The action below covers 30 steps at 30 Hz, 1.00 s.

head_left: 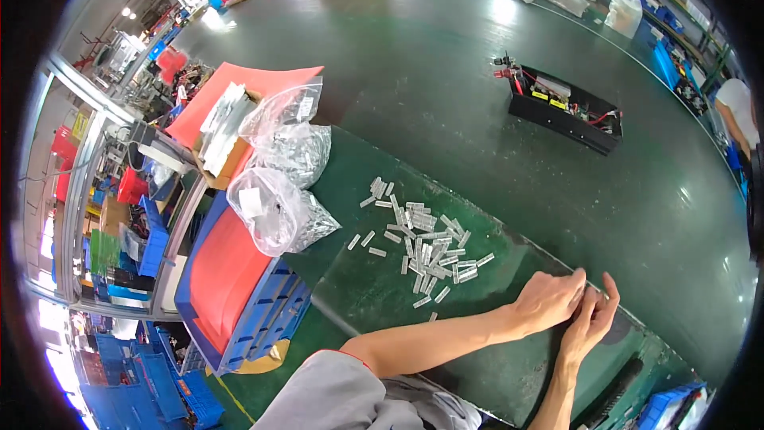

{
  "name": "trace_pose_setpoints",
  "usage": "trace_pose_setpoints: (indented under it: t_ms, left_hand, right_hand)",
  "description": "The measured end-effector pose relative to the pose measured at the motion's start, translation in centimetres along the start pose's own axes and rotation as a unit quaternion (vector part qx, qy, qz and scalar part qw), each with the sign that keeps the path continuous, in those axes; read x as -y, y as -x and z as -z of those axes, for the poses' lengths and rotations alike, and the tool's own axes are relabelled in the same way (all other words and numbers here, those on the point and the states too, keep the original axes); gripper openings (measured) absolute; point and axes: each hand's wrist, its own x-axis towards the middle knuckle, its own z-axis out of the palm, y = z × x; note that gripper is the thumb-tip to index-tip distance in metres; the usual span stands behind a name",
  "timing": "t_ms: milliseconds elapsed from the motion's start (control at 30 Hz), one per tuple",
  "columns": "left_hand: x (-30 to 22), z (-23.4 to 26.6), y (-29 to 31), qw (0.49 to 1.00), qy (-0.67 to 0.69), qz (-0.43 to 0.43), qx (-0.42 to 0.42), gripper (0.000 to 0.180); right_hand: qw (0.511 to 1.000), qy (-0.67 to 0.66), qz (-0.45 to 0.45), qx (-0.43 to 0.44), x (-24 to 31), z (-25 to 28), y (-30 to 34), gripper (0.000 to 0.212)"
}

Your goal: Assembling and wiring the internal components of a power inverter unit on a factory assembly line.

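Dark green and glossy, a broad surface (382, 48) is spread across the upper and middle frame. Along its near edge, a green counter (358, 191) is seen, running from the centre toward the lower right. At left of centre, a blue crate (278, 302) is topped by a red sheet (231, 271). At the upper right, an open black box (549, 117) is set on the glossy surface, tilted across the frame and filled with wiring and parts. A cardboard carton (227, 169), packed with pale flat items, is placed left of centre; beside it, two clear bags (270, 211) of small pieces are seen, one behind the other.

Right of centre in the lower frame, the hands are held close together over the counter's edge. The left hand (549, 301) is curled, fingers bent inward; the right hand (589, 318) is partly closed, its index finger raised — whether anything is gripped by either cannot be told. Smallest of all, clear pieces (434, 255) are scattered in a loose heap on the counter, just below the frame's centre and left of the hands.
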Motion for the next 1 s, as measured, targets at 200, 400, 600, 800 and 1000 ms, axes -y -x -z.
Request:
trace_pose_setpoints:
  t_ms: [200, 400, 600, 800, 1000]
  left_hand:
    - [-0.7, -0.3, 1.2, 0.999, 0.044, -0.005, 0.025, 0.022]
    - [-1.4, 0.1, 2.0, 0.996, 0.081, -0.012, 0.022, 0.023]
    - [-1.6, -0.7, 2.4, 0.996, 0.079, -0.025, -0.013, 0.023]
    - [-1.3, -1.3, 2.3, 0.998, 0.042, -0.015, 0.041, 0.025]
    - [-0.2, -2.3, 1.1, 0.996, 0.015, -0.078, 0.035, 0.022]
  right_hand:
    - [0.997, 0.028, -0.072, -0.028, -0.9, 2.0, 1.3, 0.033]
    - [0.988, 0.137, 0.075, -0.009, 0.4, 2.9, 1.4, 0.015]
    - [0.982, 0.132, -0.052, -0.124, 1.0, 2.3, 2.0, 0.021]
    - [0.989, 0.074, -0.057, -0.11, 1.1, 2.0, 1.2, 0.025]
    - [0.997, 0.03, 0.008, -0.064, -1.5, 1.8, 1.0, 0.026]
